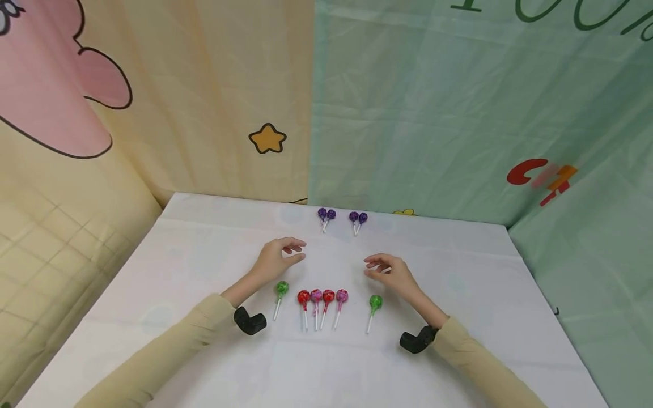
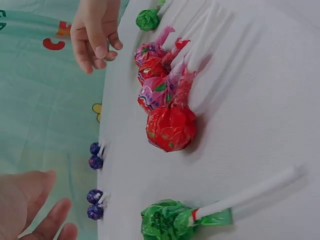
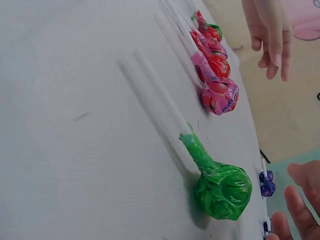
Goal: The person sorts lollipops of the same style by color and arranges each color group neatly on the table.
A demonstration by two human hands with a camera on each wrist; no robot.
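Observation:
In the head view my left hand [image 1: 275, 258] hovers over the table with loosely bent fingers, holding nothing. My right hand [image 1: 393, 273] does likewise on the other side. Between and below them lie red and pink lollipops [image 1: 329, 296] side by side, sticks toward me. One green lollipop [image 1: 282, 288] lies below the left hand; another green lollipop [image 1: 375, 302] is just under the right hand. Purple lollipops lie at the back in two pairs, a left pair [image 1: 326, 214] and a right pair [image 1: 358, 217], their sticks crossing or meeting. Both hands are apart from every lollipop.
A white cloth covers the table [image 1: 316, 368]. Patterned curtains [image 1: 408, 113] hang behind its far edge and at both sides. Black wrist-worn devices [image 1: 250, 322] sit below each hand at the sleeves.

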